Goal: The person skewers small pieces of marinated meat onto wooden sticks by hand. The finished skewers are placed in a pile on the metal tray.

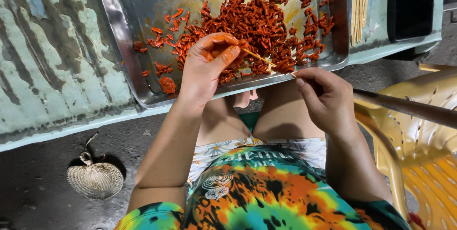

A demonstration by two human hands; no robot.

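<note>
The left hand pinched a red meat piece onto a thin skewer, whose other end the right hand gripped, over the steel tray of marinated strips. Spare sticks lay beside the tray, a yellow chair nearby, a woven fan on the ground

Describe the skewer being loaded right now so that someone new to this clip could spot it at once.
Start at the large steel tray of red marinated meat pieces. At its near edge, the thin pale bamboo skewer spans between both hands. Unlike the spare sticks bundled right of the tray, it is single and held.
</note>
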